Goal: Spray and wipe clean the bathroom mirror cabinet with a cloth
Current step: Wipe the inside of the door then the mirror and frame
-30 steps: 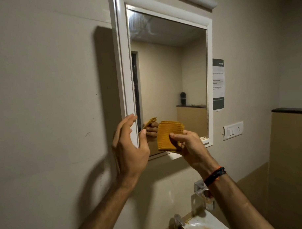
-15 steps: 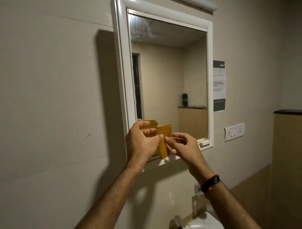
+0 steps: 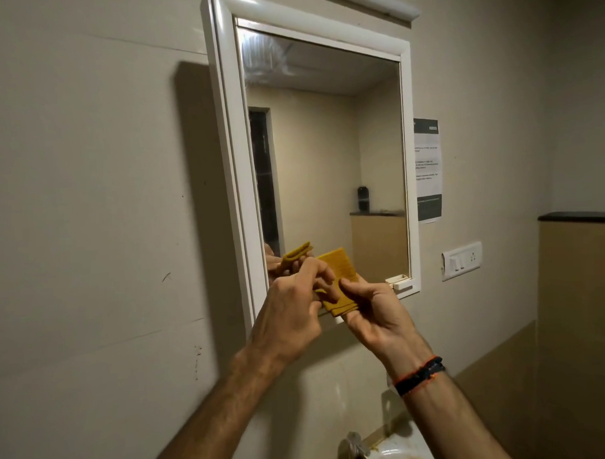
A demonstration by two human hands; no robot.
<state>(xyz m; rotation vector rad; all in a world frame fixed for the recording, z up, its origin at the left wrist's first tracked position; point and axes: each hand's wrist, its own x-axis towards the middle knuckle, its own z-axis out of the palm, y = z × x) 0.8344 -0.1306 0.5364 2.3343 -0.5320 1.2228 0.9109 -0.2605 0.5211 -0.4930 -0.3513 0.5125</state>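
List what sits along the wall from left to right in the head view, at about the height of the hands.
Left hand → cloth → right hand → cabinet latch → switch plate → dark ledge.

**Where things stand at the mirror**

The mirror cabinet (image 3: pixel 312 153) hangs on the wall (image 3: pixel 87 202), its frame standing out from the surface. In front of its lower left corner both hands meet on a folded cloth (image 3: pixel 339 279) — the left hand (image 3: pixel 290 312) on the cloth's left side, the right hand (image 3: pixel 376 309) on its right and a little lower. A small catch (image 3: pixel 399 281) sits on the frame's bottom right corner. Right of the cabinet a paper notice (image 3: pixel 428 170) is stuck to the wall, and below that, further right, a switch plate (image 3: pixel 461 261). Underneath — below the arms — a tap (image 3: pixel 351 447) stands at the edge of a sink (image 3: pixel 401 454).
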